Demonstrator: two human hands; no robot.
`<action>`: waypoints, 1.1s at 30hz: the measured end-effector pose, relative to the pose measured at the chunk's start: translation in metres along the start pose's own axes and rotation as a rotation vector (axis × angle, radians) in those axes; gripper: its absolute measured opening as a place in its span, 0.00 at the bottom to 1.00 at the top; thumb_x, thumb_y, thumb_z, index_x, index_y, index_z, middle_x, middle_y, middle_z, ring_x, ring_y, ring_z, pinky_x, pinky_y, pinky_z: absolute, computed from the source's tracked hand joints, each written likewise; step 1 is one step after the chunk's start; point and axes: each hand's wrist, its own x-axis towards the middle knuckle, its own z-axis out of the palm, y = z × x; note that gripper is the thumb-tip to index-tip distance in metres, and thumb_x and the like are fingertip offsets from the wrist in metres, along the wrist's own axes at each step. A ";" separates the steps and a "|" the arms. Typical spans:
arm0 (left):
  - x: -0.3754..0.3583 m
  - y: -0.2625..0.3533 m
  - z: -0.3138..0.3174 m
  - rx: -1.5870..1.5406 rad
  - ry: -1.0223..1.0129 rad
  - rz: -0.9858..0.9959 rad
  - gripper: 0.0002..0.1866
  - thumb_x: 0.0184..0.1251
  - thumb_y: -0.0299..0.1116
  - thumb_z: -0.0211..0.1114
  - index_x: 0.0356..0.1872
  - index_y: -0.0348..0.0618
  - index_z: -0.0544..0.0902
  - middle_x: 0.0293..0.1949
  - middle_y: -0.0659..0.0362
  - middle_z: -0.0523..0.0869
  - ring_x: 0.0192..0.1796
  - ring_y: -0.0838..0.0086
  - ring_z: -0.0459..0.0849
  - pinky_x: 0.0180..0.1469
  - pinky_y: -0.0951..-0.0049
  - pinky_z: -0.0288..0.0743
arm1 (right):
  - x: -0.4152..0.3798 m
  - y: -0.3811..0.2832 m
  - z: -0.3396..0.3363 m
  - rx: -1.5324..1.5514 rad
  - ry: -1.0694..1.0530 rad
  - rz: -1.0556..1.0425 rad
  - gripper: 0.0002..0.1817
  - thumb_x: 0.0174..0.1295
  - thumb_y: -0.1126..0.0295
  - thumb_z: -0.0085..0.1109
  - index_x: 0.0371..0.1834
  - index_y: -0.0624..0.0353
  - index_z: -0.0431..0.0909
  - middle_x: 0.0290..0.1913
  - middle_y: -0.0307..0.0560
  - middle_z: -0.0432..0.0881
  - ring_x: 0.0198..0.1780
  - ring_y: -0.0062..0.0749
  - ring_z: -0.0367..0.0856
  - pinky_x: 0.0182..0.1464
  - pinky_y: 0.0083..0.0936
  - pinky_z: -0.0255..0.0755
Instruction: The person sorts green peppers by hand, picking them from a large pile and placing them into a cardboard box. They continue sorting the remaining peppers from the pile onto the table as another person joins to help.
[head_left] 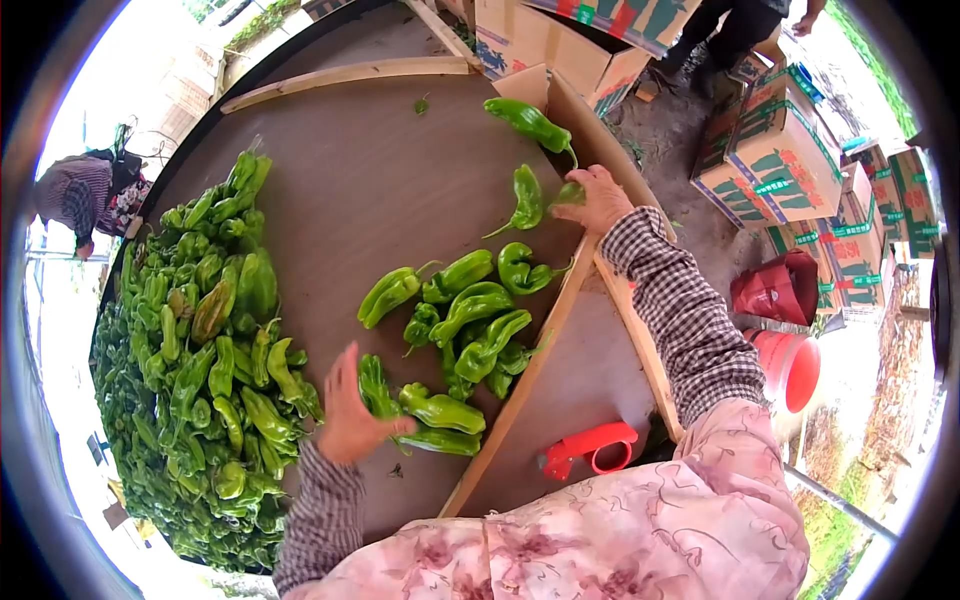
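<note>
My left hand (352,408) is open, thumb and fingers apart, at the near left edge of a loose group of green peppers (478,305) on the brown tabletop (340,190). Right by its thumb lie a few of these peppers (440,410). At the far right side of the table my right hand (595,200) is closed on a green pepper (568,195), mostly covered by the fingers. Two more peppers rest close by, a curved one (527,200) and a longer one (530,122) farther off. A large heap of green peppers (200,370) covers the table's left side.
Wooden strips (530,395) divide the table; a red tape dispenser (590,450) lies beyond one. An open cardboard box (560,50) borders the far right edge. More boxes (775,150) and a red bucket (790,365) stand at right. Other people (85,195) appear at the far left and top right.
</note>
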 end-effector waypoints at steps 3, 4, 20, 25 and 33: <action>-0.047 0.016 0.019 0.007 -0.008 -0.152 0.65 0.26 0.50 0.81 0.67 0.36 0.50 0.64 0.44 0.60 0.66 0.52 0.57 0.67 0.56 0.51 | -0.002 -0.006 -0.020 -0.073 0.060 0.151 0.37 0.45 0.45 0.67 0.57 0.53 0.68 0.63 0.54 0.59 0.63 0.49 0.63 0.63 0.44 0.60; -0.057 0.020 0.026 -0.031 -0.007 -0.291 0.66 0.24 0.47 0.82 0.68 0.36 0.49 0.64 0.45 0.59 0.67 0.52 0.55 0.68 0.57 0.50 | 0.001 -0.008 -0.026 -0.084 0.052 0.138 0.37 0.45 0.45 0.67 0.57 0.53 0.68 0.63 0.54 0.59 0.63 0.49 0.63 0.63 0.44 0.60; -0.028 0.000 0.099 -1.229 0.192 -0.377 0.59 0.35 0.16 0.76 0.68 0.49 0.43 0.60 0.52 0.67 0.60 0.64 0.70 0.62 0.65 0.69 | 0.002 -0.053 0.042 0.075 0.020 -0.412 0.26 0.41 0.53 0.71 0.44 0.51 0.80 0.65 0.52 0.60 0.63 0.55 0.58 0.64 0.46 0.55; 0.002 0.020 0.084 -1.209 0.240 -0.199 0.64 0.32 0.15 0.76 0.70 0.54 0.40 0.61 0.54 0.65 0.61 0.65 0.68 0.62 0.65 0.68 | -0.079 -0.080 0.032 0.008 -0.178 -0.635 0.50 0.28 0.48 0.77 0.62 0.43 0.66 0.70 0.51 0.50 0.65 0.66 0.53 0.64 0.55 0.54; 0.046 0.046 0.075 -1.416 0.129 -0.165 0.65 0.30 0.15 0.77 0.70 0.61 0.43 0.61 0.56 0.65 0.61 0.67 0.68 0.62 0.66 0.69 | -0.080 -0.077 0.042 -0.197 -0.166 -0.496 0.50 0.29 0.53 0.77 0.63 0.32 0.62 0.69 0.42 0.47 0.57 0.57 0.60 0.61 0.49 0.60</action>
